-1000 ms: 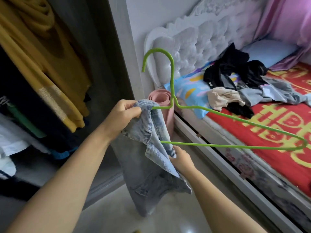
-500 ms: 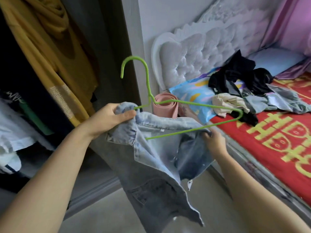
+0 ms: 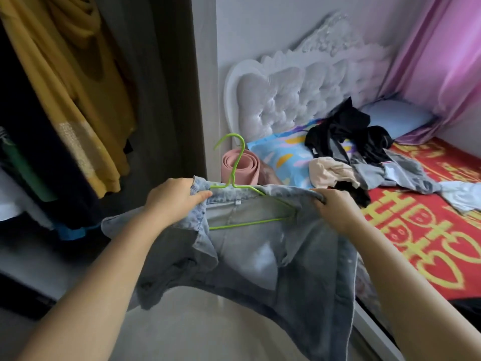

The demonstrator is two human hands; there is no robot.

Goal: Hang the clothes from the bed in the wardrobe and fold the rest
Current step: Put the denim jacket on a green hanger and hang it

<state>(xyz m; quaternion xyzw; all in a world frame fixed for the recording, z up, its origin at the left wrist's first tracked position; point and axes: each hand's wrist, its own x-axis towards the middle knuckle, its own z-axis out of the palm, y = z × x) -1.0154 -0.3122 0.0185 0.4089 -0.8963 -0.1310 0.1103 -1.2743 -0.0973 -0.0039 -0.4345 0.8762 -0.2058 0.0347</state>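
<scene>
A light blue denim jacket (image 3: 260, 261) hangs spread open between my hands, in front of me. A green wire hanger (image 3: 235, 178) sits inside its neck, hook pointing up, both ends tucked under the shoulders. My left hand (image 3: 173, 195) grips the jacket's left shoulder at the collar. My right hand (image 3: 333, 207) grips the right shoulder over the hanger's end. More clothes (image 3: 348, 152) lie in a heap on the bed (image 3: 442, 230): black, beige and grey pieces. The open wardrobe (image 3: 65, 126) stands at the left with a yellow garment (image 3: 78, 87) hanging in it.
A rolled pink mat (image 3: 240, 166) stands between the wardrobe side and the white tufted headboard (image 3: 299, 95). A patterned blue pillow (image 3: 283, 155) and a plain blue pillow (image 3: 395, 118) lie at the bed's head. Pink curtains (image 3: 442, 61) hang at the right. Pale floor lies below.
The hanger has slid fully into the jacket and dropped lower. My right hand moved out to the right shoulder, spreading the jacket wide between both hands.
</scene>
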